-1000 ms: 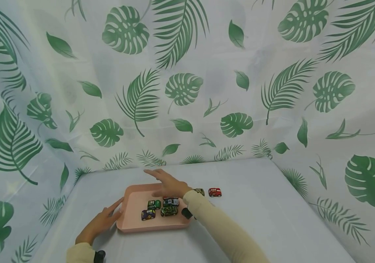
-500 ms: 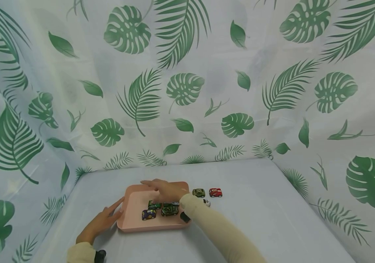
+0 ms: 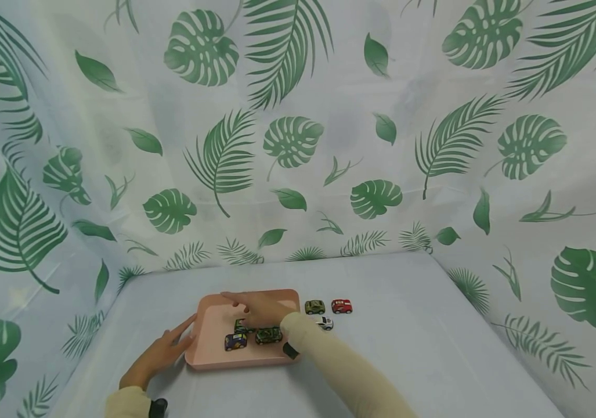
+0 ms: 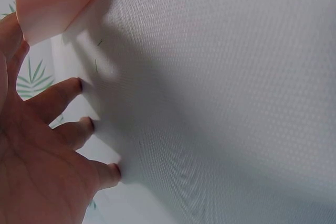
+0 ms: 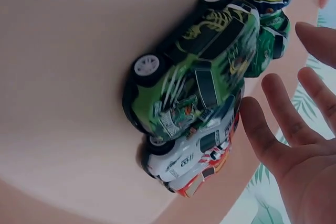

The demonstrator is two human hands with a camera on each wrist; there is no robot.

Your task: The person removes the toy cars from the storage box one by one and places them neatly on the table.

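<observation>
My left hand (image 3: pixel 159 354) touches the left side of a pink tray (image 3: pixel 210 325); in the left wrist view its other fingers are spread, fingertips on the white cloth. My right hand (image 3: pixel 261 309) is over the tray's far right part, fingers extended. In the right wrist view, one fingertip is beside a silver toy car (image 5: pixel 184 156) and a green patterned toy car (image 5: pixel 194 72). An orange-red toy car (image 5: pixel 202 174) shows beyond the silver one. A blue toy car (image 3: pixel 235 341) and a green toy car (image 3: pixel 244 326) sit to the left. My right hand hides some cars in the head view.
To the right of the tray, an olive toy car (image 3: pixel 315 306), a red toy car (image 3: pixel 342 306) and a white toy car (image 3: pixel 325 323), partly behind the right sleeve, stand on the white table (image 3: pixel 407 337). A leaf-print curtain (image 3: pixel 298 220) encloses the back and sides.
My right hand has come lower and nearer over the tray, covering the silver car in the head view. The white car beside the sleeve has come into sight. My left hand stays put.
</observation>
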